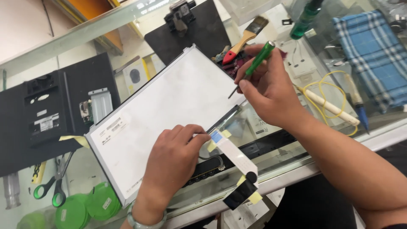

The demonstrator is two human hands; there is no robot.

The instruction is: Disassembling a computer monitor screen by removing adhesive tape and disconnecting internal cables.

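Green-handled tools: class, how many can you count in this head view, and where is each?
2. A green-handled screwdriver is held in the right hand above the white panel. Green-handled scissors lie at lower left on the glass counter. Others may be hidden.

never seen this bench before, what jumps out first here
The big white display panel lies face down across the middle of the glass counter. The left hand presses on its lower edge beside a white ribbon cable, while the right hand holds a green-handled screwdriver above the panel's right corner.
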